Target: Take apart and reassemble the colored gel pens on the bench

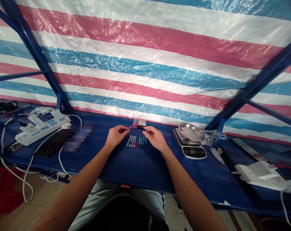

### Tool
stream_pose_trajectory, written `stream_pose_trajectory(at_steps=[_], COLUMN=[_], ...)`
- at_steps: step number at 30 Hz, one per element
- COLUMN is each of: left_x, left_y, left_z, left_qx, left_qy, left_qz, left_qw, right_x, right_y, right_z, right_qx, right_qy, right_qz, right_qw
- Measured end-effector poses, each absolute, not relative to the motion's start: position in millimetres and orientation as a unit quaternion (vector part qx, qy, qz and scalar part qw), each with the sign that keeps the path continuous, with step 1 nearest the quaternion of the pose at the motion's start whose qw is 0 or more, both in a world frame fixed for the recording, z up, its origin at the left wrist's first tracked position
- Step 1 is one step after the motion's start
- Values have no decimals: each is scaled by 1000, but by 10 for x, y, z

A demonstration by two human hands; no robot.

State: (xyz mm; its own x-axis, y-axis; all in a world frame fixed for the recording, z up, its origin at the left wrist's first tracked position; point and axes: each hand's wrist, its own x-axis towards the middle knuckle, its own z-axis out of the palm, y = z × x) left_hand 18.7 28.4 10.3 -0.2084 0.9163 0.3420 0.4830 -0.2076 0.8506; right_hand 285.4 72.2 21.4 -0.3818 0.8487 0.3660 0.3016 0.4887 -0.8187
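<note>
My left hand (pixel 116 135) pinches a slim pink pen (pixel 133 125), which points up and to the right. My right hand (pixel 155 138) grips a thin dark pen (pixel 140 127) by its right end. The two pens lie close together above the table, and I cannot tell whether they touch. Just below my hands, a row of several pens in blue, pink and dark colours (pixel 136 141) lies on the blue table cover (pixel 145 170). Behind the pens in my hands lies a small clear plastic bag (pixel 139 122).
A digital kitchen scale (pixel 190 150) with a steel bowl (pixel 191 132) stands to the right. On the left are a white power strip (pixel 42 127), white cables, a dark phone (pixel 50 144) and a blurred object (pixel 77 138). A striped tarpaulin (pixel 145 67) and blue frame bars stand behind.
</note>
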Motion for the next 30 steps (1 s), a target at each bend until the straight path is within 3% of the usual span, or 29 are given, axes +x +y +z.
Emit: stream_pose_trajectory(at_steps=[5, 13, 20, 30], left_x=[-174, -183, 87, 115], left_y=[334, 293, 273, 291], left_z=[36, 31, 101, 34], left_qx=[557, 599, 730, 733], left_qy=[704, 700, 521, 522], left_qz=[430, 388, 387, 381], left_qw=[91, -20, 215, 212], right_x=[2888, 2958, 2953, 2928], right_y=[769, 948, 1019, 1039], right_z=[115, -89, -154, -114], right_qx=[-372, -362, -364, -376], right_qy=[-836, -865, -874, -866], right_qz=[206, 169, 143, 116], right_qw=[348, 303, 290, 309])
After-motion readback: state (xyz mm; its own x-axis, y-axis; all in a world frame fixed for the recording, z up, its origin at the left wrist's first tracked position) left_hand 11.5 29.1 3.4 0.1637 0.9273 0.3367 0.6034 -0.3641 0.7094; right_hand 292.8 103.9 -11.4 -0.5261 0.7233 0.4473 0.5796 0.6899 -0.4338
